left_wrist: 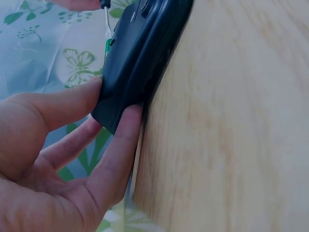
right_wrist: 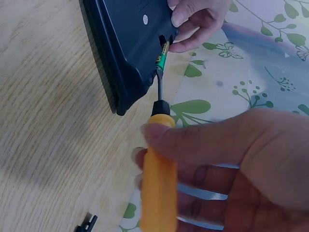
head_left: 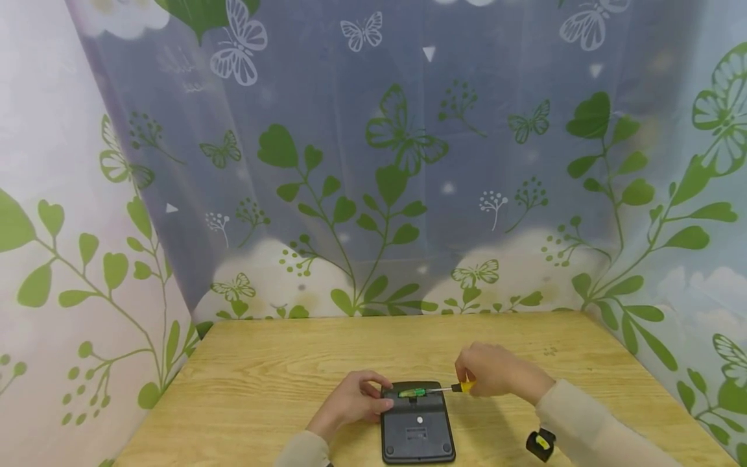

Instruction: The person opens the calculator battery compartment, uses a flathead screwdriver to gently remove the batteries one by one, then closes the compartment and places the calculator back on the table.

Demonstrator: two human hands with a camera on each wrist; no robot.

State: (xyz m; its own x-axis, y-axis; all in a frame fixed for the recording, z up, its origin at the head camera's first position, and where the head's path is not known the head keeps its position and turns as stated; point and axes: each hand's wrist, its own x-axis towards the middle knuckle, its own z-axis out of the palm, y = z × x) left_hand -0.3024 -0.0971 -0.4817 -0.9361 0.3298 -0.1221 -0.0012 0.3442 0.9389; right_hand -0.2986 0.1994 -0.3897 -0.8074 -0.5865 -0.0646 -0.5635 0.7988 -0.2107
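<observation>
A black calculator (head_left: 415,429) lies back side up on the table, its battery compartment uncovered at the far end. Inside sits a green battery (right_wrist: 162,57). My left hand (head_left: 357,397) grips the calculator's left side, thumb on the back face and a finger at the lower edge in the left wrist view. From the other side my right hand (head_left: 487,371) holds a screwdriver (right_wrist: 158,179) by its yellow handle. The screwdriver's metal tip meets the battery's near end in the right wrist view.
The wooden table (head_left: 262,363) ends at a patterned curtain (head_left: 362,194) behind it. A small black clipped piece (right_wrist: 87,224) is partly visible at the bottom of the right wrist view. Beside the right sleeve shows a black object (head_left: 541,445) with a yellow patch.
</observation>
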